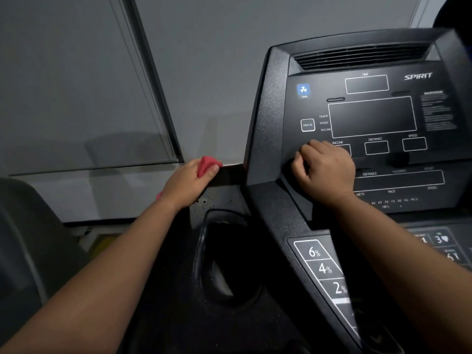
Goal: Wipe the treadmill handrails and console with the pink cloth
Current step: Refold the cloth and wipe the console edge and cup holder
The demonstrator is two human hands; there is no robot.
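Note:
The black treadmill console (370, 116) fills the right half of the view, its displays dark. My left hand (189, 182) grips the pink cloth (207, 164) and presses it on the far edge of the black ledge left of the console. Only a bunched corner of the cloth shows past my fingers. My right hand (324, 169) rests on the console face near the INCLINE window, fingers curled, holding nothing that I can see. No handrail is in view.
A deep black cup holder (224, 256) sits in the ledge below my left hand. Incline keys marked 6%, 4% and 2% (324, 267) run down the console's lower left. A grey wall and a window frame (153, 80) stand close behind.

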